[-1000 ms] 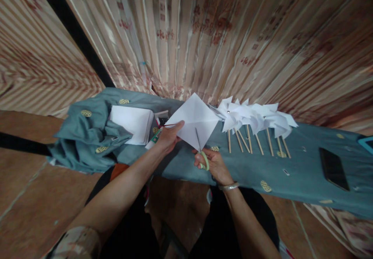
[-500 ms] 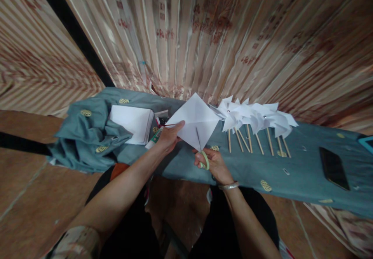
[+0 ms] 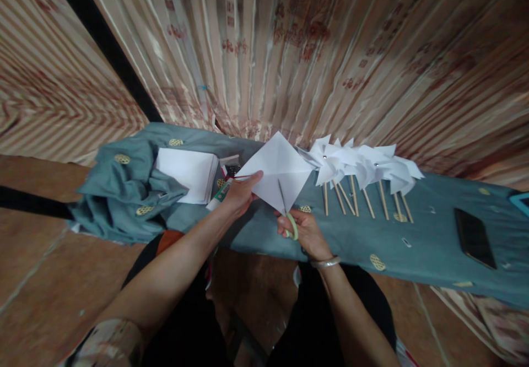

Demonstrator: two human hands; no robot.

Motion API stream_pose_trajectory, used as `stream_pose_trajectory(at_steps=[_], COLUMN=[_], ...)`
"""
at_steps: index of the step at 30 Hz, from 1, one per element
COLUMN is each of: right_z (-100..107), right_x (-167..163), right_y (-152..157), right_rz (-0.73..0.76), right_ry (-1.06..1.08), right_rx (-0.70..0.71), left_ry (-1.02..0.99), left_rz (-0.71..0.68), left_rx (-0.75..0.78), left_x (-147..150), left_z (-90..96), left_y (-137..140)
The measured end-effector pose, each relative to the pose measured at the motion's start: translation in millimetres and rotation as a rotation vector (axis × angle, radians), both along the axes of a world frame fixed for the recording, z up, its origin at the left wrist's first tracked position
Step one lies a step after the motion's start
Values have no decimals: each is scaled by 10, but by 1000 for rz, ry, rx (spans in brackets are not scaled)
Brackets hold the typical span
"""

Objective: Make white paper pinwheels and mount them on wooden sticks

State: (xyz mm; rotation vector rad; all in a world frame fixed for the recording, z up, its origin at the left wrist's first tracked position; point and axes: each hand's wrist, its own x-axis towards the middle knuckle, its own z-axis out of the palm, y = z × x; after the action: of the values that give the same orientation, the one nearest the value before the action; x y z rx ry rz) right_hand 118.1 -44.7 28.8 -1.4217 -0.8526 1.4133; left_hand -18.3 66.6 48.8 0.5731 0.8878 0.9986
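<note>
The left hand [image 3: 240, 195] pinches a white sheet of paper [image 3: 270, 155] near its left corner, thumb on top and the other fingers mostly hidden. The right hand [image 3: 308, 232] is curled around the pale green handle of a pair of scissors [image 3: 293, 227], a blade lying along the sheet from its lower corner toward the middle. The sheet is turned like a diamond, with creases crossing it, in front of the person over the cloth-covered counter [image 3: 343, 246]. Beside the left thumb runs a thin red line; what it belongs to cannot be told.

Writing is scarce and hard to make out. A green packet [image 3: 223, 191] just past the left hand bears pale marks too small to read. Next to it sits a small container [image 3: 231, 171] with dark contents. The pleated curtain [image 3: 264, 53] behind carries columns of square, stamp-like marks among reddish flowers, none legible.

Left of the packet lies a stack of white paper [image 3: 188, 171], partly under bunched cloth. To the right of the sheet, white paper pinwheels [image 3: 366, 166] overlap in a row, their wooden sticks [image 3: 354, 195] pointing toward the person. Farther right lies a dark phone [image 3: 474, 238], no brand readable on it.
</note>
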Motion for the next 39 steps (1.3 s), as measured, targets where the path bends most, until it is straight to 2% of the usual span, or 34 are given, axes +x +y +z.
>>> stream_pose_trajectory(at_steps=[32,39], right_z=[10,39], right_x=[-32,-20], right_y=[7,-14], right_rz=[-45,43], right_ry=[-24,2], right_rx=[20,-6], left_ry=[14,6], left_rz=[-5,4], left_rx=[22,24], left_x=[-4,-5], left_z=[-12,1], left_y=[-7,11])
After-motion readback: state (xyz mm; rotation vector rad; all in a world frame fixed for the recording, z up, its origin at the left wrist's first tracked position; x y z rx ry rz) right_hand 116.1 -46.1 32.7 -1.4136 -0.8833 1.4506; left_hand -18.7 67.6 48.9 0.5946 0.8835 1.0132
